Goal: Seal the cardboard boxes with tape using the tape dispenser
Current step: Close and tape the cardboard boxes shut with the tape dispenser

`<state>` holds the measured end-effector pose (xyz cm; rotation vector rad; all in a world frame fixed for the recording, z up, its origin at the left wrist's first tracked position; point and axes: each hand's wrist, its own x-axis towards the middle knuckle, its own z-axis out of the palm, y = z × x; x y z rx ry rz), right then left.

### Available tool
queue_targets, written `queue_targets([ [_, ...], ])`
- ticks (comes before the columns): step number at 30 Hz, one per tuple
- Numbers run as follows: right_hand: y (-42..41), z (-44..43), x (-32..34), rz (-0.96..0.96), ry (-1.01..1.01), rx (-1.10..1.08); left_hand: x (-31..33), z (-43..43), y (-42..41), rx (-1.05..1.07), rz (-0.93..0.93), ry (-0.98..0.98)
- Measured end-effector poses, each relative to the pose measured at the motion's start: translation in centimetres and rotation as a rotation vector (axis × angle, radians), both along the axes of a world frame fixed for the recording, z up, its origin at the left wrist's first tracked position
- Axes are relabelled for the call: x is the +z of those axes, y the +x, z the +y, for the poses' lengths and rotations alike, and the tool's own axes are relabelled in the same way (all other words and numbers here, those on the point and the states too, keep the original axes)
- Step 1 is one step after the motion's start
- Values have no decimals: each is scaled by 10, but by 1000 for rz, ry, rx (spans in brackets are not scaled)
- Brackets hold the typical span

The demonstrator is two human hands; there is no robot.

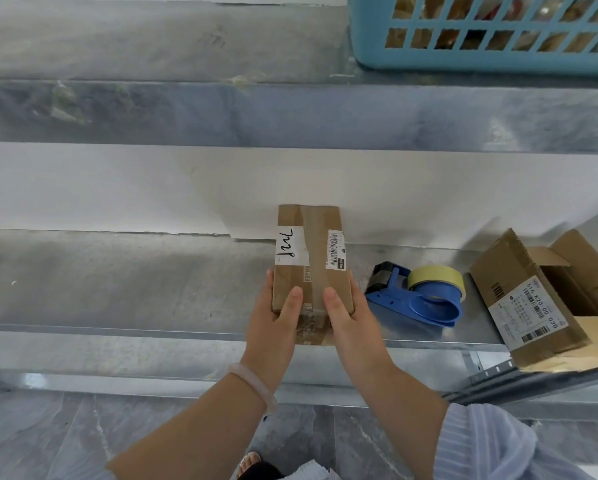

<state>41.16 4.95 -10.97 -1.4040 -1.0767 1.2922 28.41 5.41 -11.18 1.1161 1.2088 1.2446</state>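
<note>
Your fingers (269,283) curl round the near end of the small box (316,271). Both thumbs lie flat on its top and the other fingers hug its left and right sides, so your left hand (273,327) and right hand (353,323) both grip it. The box lies flat on the metal shelf (134,278), its near end at the shelf's front edge and its far end towards the white wall. A strip of tape runs along its top, with a white label (288,249) bearing handwriting on the left and a barcode sticker (335,249) on the right. Just beside your right hand, the blue tape dispenser (418,303) lies on its side on the shelf, holding a yellowish roll (436,277). Further right sits an open box (532,296) with its flaps up. A pale bracelet (256,386) circles your left wrist. A blue basket (481,53) stands on the shelf above.
</note>
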Motion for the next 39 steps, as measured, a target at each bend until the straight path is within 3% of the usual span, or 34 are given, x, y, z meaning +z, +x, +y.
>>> queue_targets([
  [9,-1,-2,-3,-45,46,-60,-8,-4,1,55,-25,-53],
  [18,7,0,4,64,-230,-50,0,-1,-11,56,-44,-191],
  [22,24,-1,8,-37,-204,-104,12,-4,-15,22,-10,-129],
  [28,52,12,19,-190,-175,-34,22,16,-50,227,144,-112],
  [30,55,16,22,-237,-179,35,26,29,-66,165,137,-141],
  [33,52,27,25,-343,-131,71,26,36,-78,34,335,-127],
  [36,52,31,30,-462,10,14,22,33,-80,142,383,-88],
  [39,46,18,39,-827,347,92,19,25,-72,323,335,-68],
])
